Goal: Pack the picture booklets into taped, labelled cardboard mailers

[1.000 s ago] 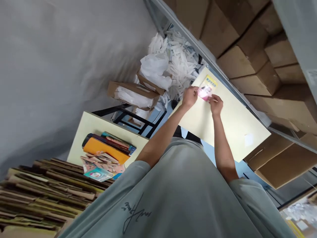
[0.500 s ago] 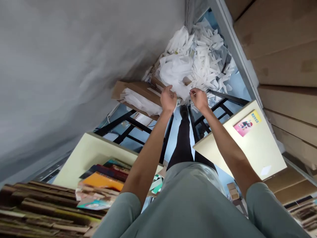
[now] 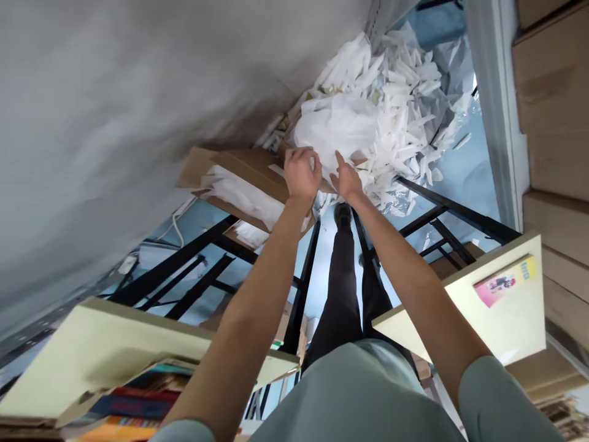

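My left hand [image 3: 302, 174] is curled in a pinch at the near edge of a crumpled white sheet or bag [image 3: 338, 123]; what lies between its fingers, if anything, cannot be made out. Close beside it on the right, my right hand [image 3: 347, 182] has its index finger stretched forward over the white material and the thumb apart. Whether that fingertip touches the sheet is unclear. Beyond both hands spreads a heap of white paper scraps [image 3: 405, 116]. To the left of my left hand lies an open cardboard box [image 3: 264, 164] with white sheets [image 3: 243, 193] inside.
Pale tabletops on black metal legs flank me: the left one [image 3: 138, 331] bears several colourful books [image 3: 138, 393], the right one [image 3: 506, 325] a pink-and-yellow booklet [image 3: 504, 281]. Cardboard boxes [image 3: 559, 159] are stacked at the right. A grey wall-like surface [image 3: 138, 110] rises on the left.
The view has moved forward toward the heap. My hands have drawn closer together; the right one has gone from a pinch to a stretched index finger, while the left has curled more.
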The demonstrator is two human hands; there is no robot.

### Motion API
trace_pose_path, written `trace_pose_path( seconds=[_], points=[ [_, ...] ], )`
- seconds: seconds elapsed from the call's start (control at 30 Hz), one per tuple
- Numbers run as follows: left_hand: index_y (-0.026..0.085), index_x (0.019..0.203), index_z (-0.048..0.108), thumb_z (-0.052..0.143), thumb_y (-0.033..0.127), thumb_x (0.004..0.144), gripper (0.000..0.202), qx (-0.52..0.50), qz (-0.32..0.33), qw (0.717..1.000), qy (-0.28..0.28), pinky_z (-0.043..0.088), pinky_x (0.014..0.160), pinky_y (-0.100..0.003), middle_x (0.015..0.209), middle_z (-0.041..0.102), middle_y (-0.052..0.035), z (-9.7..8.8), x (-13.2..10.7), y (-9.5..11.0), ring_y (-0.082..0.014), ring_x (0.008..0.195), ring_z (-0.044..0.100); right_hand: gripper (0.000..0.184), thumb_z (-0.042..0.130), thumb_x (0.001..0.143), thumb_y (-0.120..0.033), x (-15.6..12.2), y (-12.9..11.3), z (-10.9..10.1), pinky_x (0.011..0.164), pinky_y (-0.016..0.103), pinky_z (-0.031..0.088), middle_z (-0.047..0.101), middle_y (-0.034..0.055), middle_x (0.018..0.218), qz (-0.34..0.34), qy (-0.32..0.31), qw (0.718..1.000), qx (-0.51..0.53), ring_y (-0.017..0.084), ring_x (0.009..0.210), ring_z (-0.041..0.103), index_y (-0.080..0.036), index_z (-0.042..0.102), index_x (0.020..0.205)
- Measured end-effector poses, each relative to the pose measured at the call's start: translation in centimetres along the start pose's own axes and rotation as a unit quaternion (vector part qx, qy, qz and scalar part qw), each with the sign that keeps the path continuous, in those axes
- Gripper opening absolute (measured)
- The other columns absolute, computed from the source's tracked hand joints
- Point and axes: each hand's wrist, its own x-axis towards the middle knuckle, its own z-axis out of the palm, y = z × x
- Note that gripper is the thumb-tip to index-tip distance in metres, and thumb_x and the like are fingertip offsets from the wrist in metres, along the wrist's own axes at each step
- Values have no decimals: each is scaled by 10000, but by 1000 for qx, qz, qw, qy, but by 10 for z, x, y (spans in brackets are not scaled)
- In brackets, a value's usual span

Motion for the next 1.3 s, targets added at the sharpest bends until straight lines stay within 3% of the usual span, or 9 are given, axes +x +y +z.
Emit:
trace_pose_path(
  seconds=[0.17,0.43,0.57,0.7,0.87,0.97,1.07,1.2,1.3],
  points=[
    [217,1225,754,559,389,1172,265,-1,-18,998,53,518,1332,-522,1295,812,-178,-46,-63,58,-358,1397,724,564,633,1096,-262,-65,-39,-32,1287,581,595,825,136,1372,-18,4,1000,-11,347,1261,787,-251,683,1657],
    [247,1220,718,520,425,1193,267,-6,45,990,133,525,1328,-587,1291,792,-171,-131,-165,174,-352,1396,737,385,541,1165,-280,-232,-104,-113,1132,422,638,816,121,1375,-59,49,997,9,300,1136,817,-237,809,1437],
    [261,1203,755,517,423,1184,289,-21,95,987,126,509,1367,-605,1356,788,-188,-164,-195,231,-356,1477,716,321,574,1151,-315,-316,-110,-157,1132,405,639,773,125,1349,-100,148,983,47,295,1229,779,-254,846,1311],
    [294,1202,786,436,468,1212,392,-7,161,980,117,556,1343,-593,1307,817,-167,-189,-217,287,-336,1455,750,290,573,1147,-401,-391,-105,-206,1284,517,571,740,151,1397,-160,274,945,76,344,1416,692,-272,825,1209],
    [319,1330,791,398,686,1217,549,4,268,957,113,573,1335,-546,1406,822,-138,-217,-241,371,-329,1477,751,389,456,1198,-534,-465,-88,-254,1223,519,616,792,102,1367,-145,303,930,150,332,1309,763,-317,717,1387],
    [312,1325,791,420,736,1216,574,9,313,944,107,606,1288,-487,1448,823,-104,-220,-258,422,-284,1418,771,459,397,1214,-569,-495,-66,-271,1186,522,649,772,84,1382,-123,344,907,210,312,1266,795,-331,650,1513],
    [265,1351,790,444,655,1243,532,-1,379,923,67,637,1225,-460,1373,860,-96,-205,-285,464,-258,1341,791,543,316,1227,-603,-522,-33,-282,1150,513,684,740,88,1418,-112,391,870,278,287,1255,811,-326,575,1616],
    [276,1455,788,486,460,1219,425,28,452,891,-34,592,1277,-442,1483,835,-88,-165,-330,500,-275,1434,768,627,324,1199,-671,-571,21,-283,1173,514,684,730,138,1513,-84,439,838,314,310,1360,773,-276,579,1613],
    [295,1435,817,477,346,1180,428,72,469,872,-121,557,1307,-500,1474,837,-90,-125,-368,521,-310,1454,753,772,605,1080,-725,-613,50,-272,1193,554,668,711,183,1596,-64,441,849,285,356,1426,738,-271,524,1700]
  ],
)
